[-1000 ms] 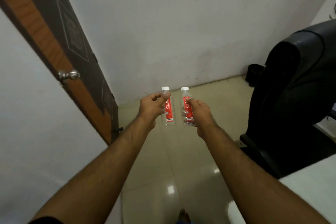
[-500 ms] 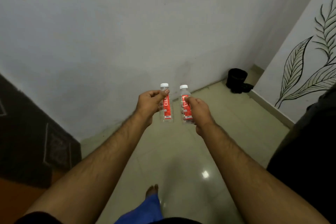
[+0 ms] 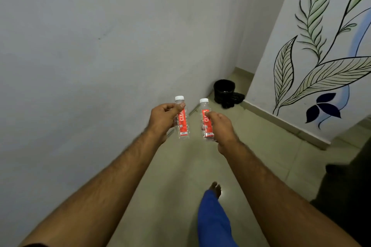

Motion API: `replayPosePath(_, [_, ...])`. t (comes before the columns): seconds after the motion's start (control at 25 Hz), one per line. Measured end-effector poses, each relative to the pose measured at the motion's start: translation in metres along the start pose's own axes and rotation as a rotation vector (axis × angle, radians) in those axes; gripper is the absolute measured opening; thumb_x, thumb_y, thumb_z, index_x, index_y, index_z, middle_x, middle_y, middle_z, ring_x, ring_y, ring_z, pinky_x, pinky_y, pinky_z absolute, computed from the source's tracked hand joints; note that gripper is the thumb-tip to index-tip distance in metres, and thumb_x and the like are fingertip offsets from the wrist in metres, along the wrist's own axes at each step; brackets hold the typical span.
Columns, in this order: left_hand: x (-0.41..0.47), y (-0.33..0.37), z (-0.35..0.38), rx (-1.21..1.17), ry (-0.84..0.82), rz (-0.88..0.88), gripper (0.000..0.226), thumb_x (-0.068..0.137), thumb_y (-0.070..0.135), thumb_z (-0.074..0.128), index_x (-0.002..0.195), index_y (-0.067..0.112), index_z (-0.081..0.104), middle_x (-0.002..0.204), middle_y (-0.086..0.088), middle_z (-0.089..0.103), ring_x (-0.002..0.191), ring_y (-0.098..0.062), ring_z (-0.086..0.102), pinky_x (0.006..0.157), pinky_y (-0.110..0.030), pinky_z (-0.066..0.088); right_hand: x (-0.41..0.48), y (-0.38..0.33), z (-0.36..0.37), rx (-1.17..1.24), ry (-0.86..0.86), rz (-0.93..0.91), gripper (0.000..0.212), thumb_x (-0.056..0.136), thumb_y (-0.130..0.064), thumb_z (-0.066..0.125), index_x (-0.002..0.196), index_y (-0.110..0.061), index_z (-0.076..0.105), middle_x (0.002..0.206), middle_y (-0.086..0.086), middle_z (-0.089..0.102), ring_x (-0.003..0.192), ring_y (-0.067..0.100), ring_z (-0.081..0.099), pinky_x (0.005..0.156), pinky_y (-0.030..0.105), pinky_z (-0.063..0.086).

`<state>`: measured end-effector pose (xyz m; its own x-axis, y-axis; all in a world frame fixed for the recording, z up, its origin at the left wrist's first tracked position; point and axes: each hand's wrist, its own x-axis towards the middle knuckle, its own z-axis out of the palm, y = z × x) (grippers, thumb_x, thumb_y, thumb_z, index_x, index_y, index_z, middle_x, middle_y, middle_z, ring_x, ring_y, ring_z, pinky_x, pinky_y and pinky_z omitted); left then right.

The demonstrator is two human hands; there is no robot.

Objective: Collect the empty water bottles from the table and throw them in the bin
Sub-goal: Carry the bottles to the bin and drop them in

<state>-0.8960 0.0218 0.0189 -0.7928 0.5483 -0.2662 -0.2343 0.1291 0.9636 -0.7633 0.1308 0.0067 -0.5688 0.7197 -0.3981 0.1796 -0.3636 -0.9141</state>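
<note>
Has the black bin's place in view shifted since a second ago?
Yes: the black bin now sits left of the leaf mural wall, nearer the bottles; the camera turned.

1. We see a grey wall (image 3: 90, 46) filling the left and middle of the view.
2. A white wall (image 3: 281, 26) on the right bears a leaf mural (image 3: 321, 70) in black outline, with green and blue touches.
3. A pale skirting (image 3: 281, 124) runs along the foot of that wall.
4. The floor (image 3: 261, 156) is pale greenish tile.
5. A dark shape (image 3: 345, 196) sits at the right edge; we cannot tell what it is.
</note>
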Motion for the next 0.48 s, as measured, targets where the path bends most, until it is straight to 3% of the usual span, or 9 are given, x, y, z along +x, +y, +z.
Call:
replayPosePath(0.12, [0.096, 0.007, 0.053, 0.022, -0.038, -0.03, 0.028, 0.087, 0.025, 0.074, 0.105, 0.004, 0.07, 0.088, -0.009, 0.072, 0.071, -0.017, 0.069, 0.065, -0.028, 0.06, 0.1, -0.029, -0.017, -0.01, 0.039, 0.018, 0.018, 0.093, -0.028, 0.061, 0.094, -0.011, 0.064, 0.084, 0.013, 0.06, 0.061, 0.017, 0.055, 0.048, 0.022, 0.046])
replayPosePath(0.24, [0.193, 0.029, 0.114, 0.05, -0.087, -0.077, 0.027, 0.087, 0.026, 0.073, 0.104, 0.006, 0.071, 0.093, -0.011, 0.074, 0.076, -0.02, 0.07, 0.072, -0.032, 0.061, 0.2, -0.077, -0.042, -0.02, 0.1, 0.039, 0.013, 0.095, -0.028, 0.059, 0.092, -0.016, 0.063, 0.083, 0.006, 0.063, 0.069, 0.015, 0.057, 0.056, 0.026, 0.047])
replayPosePath(0.36, [0.276, 0.049, 0.157, 0.075, -0.104, -0.093, 0.023, 0.087, 0.026, 0.073, 0.102, 0.009, 0.071, 0.096, -0.011, 0.074, 0.082, -0.022, 0.07, 0.077, -0.036, 0.06, 0.277, -0.12, -0.057, -0.044, 0.121, 0.053, 0.019, 0.096, -0.031, 0.058, 0.102, -0.016, 0.066, 0.089, 0.006, 0.065, 0.075, 0.015, 0.059, 0.061, 0.028, 0.049])
replayPosePath(0.48, [0.369, 0.06, 0.198, 0.114, -0.132, -0.125, 0.029, 0.086, 0.03, 0.074, 0.107, 0.01, 0.071, 0.101, -0.012, 0.074, 0.091, -0.027, 0.072, 0.082, -0.04, 0.061, 0.364, -0.151, -0.066, -0.037, 0.152, 0.065, 0.012, 0.098, -0.029, 0.056, 0.094, -0.024, 0.066, 0.083, 0.003, 0.062, 0.074, 0.016, 0.058, 0.064, 0.03, 0.05])
